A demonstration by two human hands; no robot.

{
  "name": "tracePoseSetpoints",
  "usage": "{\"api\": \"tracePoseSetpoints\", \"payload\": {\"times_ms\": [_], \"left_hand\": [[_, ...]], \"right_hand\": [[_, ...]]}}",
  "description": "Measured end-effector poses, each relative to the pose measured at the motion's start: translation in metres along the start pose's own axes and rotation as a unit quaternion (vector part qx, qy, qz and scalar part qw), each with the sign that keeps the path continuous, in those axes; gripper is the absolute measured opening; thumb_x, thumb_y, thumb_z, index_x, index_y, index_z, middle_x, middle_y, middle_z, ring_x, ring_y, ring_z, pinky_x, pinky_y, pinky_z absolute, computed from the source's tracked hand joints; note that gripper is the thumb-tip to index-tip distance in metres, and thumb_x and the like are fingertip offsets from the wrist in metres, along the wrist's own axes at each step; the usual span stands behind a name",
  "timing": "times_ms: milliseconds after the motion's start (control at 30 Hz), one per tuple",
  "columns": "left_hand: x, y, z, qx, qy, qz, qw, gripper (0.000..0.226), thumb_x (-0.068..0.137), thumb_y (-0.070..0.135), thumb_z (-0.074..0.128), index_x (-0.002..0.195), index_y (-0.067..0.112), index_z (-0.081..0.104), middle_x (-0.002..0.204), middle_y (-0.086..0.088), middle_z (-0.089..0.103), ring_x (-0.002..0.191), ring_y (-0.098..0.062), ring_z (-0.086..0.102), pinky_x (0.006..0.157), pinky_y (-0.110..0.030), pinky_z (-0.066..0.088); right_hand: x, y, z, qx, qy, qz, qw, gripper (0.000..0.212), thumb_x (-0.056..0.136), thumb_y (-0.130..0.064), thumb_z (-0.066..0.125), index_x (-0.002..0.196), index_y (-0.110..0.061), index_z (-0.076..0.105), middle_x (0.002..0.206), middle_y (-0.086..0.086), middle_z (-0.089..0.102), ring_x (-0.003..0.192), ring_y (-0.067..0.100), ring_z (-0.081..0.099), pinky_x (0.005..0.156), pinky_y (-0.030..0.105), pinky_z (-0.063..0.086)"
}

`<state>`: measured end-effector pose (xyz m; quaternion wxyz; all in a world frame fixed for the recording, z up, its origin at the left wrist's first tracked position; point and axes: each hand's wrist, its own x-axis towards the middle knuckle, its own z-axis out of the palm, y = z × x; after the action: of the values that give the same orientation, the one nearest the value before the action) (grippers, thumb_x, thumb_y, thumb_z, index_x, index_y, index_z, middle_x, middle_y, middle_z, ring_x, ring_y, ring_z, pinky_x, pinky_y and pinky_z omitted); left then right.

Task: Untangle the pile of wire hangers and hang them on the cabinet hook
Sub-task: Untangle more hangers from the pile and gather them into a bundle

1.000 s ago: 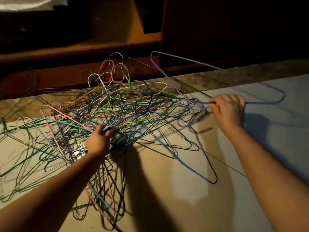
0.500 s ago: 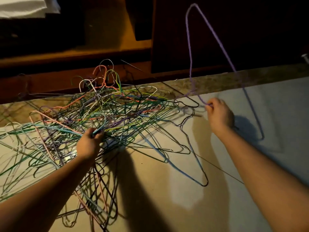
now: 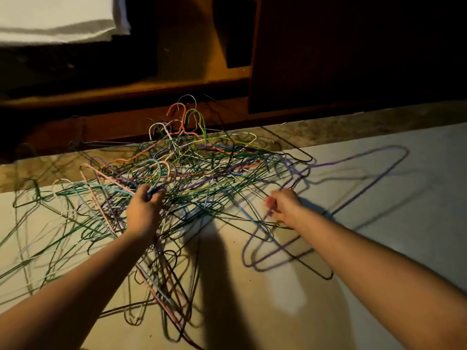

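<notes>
Dim warm light on a pale surface (image 3: 379,311) before dark wooden furniture (image 3: 353,59), white cloth (image 3: 50,18) above.

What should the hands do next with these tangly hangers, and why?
Probably pull gently rightward with the right hand, which seems to pinch a purple wire at the edge of the pile, where other wires cross it. The left hand grips wires mid-pile, so it can anchor the rest.
</notes>
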<state>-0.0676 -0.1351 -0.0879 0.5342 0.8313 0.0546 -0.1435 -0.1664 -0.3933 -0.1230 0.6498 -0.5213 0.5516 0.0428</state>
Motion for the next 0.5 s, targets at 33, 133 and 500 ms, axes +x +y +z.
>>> {"api": "tracePoseSetpoints", "payload": {"times_ms": [33, 133, 500], "left_hand": [[-0.001, 0.001, -0.003, -0.005, -0.004, 0.002, 1.000, 0.011, 0.095, 0.018, 0.050, 0.103, 0.012, 0.053, 0.083, -0.009, 0.055, 0.061, -0.019, 0.041, 0.053, -0.027, 0.030], [-0.007, 0.010, -0.010, -0.022, -0.007, 0.015, 1.000, 0.006, 0.095, 0.016, 0.048, 0.098, 0.016, 0.053, 0.076, -0.005, 0.053, 0.057, -0.017, 0.037, 0.051, -0.027, 0.026], [-0.019, 0.040, -0.018, -0.033, 0.013, 0.058, 0.998, 0.009, 0.096, 0.018, 0.046, 0.095, 0.022, 0.054, 0.071, 0.003, 0.048, 0.060, -0.012, 0.037, 0.054, -0.028, 0.029]], "right_hand": [[-0.002, -0.003, -0.004, -0.135, -0.021, 0.000, 0.991, 0.029, 0.097, -0.026, 0.040, 0.079, -0.009, 0.055, 0.076, 0.008, 0.056, 0.067, 0.019, 0.051, 0.061, 0.028, 0.041], [-0.002, -0.011, -0.023, -0.520, 0.060, -0.099, 0.846, 0.042, 0.095, -0.041, 0.040, 0.107, -0.008, 0.064, 0.105, 0.014, 0.063, 0.094, 0.028, 0.059, 0.074, 0.032, 0.045], [0.032, -0.003, -0.045, -0.616, 0.080, -0.273, 0.734, 0.029, 0.092, -0.037, 0.050, 0.111, -0.015, 0.058, 0.114, 0.011, 0.059, 0.104, 0.030, 0.056, 0.083, 0.036, 0.044]]}}
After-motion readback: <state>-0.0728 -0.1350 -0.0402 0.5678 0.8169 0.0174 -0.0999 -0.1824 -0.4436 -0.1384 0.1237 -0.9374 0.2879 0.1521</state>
